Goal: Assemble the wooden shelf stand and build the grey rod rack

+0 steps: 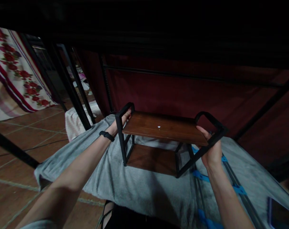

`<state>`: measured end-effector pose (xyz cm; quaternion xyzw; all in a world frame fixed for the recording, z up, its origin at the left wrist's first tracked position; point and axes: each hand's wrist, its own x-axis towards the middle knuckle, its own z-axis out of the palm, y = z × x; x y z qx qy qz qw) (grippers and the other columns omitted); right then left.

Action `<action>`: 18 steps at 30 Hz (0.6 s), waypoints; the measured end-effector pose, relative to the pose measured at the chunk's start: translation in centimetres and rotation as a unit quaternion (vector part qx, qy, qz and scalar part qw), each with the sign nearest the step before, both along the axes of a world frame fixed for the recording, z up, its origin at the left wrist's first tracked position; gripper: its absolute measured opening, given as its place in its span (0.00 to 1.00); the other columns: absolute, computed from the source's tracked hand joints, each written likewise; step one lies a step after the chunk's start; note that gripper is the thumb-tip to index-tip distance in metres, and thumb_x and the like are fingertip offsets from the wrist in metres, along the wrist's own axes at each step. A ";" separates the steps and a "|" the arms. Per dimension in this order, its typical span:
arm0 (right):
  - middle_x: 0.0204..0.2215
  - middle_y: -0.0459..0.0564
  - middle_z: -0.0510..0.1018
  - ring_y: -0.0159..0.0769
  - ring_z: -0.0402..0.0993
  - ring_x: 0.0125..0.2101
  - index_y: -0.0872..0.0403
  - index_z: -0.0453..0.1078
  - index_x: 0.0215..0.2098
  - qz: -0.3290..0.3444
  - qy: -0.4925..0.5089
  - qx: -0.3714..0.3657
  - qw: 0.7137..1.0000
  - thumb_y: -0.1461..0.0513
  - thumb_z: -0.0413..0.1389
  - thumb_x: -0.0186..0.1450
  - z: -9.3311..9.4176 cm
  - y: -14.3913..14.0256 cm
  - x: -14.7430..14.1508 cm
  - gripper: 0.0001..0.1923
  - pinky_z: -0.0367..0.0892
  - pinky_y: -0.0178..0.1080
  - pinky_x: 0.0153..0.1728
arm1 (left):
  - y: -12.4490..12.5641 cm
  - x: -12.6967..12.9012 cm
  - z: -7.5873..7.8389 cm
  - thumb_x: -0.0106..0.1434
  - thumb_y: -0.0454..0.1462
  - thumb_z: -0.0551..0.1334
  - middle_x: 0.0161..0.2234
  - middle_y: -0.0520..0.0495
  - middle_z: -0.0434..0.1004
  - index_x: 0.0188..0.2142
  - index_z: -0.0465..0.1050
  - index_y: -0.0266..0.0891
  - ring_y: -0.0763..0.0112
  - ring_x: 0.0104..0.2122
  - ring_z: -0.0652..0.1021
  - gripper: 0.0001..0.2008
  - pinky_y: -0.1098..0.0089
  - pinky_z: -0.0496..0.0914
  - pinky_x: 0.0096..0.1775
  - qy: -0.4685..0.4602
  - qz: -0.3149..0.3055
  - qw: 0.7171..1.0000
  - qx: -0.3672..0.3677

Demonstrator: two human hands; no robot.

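Observation:
A small two-tier shelf rack (163, 127) with brown wooden boards and a black metal frame stands on a grey blanket (139, 187). My left hand (122, 122) grips the rack's left black side frame near the top; a black band sits on that wrist. My right hand (211, 149) holds the right side frame where it curves over the top board. A small white speck lies on the top board. The lower board (154, 159) rests just above the blanket.
Black metal bars with blue clips (238, 190) lie on the blanket at the right. A dark phone-like slab (281, 214) sits at the lower right. Black frame legs (74, 95) rise at the left, a floral cloth (18, 73) hangs beyond, and a dark red panel (182, 92) stands behind.

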<state>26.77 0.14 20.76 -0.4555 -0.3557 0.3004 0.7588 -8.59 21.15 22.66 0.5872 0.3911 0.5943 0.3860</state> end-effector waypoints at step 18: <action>0.49 0.43 0.79 0.38 0.69 0.57 0.45 0.71 0.53 -0.014 0.069 -0.049 0.996 0.41 0.51 0.66 -8.8 -2.6 -0.7 0.25 0.56 0.49 0.65 | -11.4 -7.7 -21.4 0.49 0.41 0.63 0.20 0.51 0.70 0.29 0.73 0.37 0.71 0.22 0.70 0.09 0.72 0.63 0.26 0.122 0.044 0.959 -0.251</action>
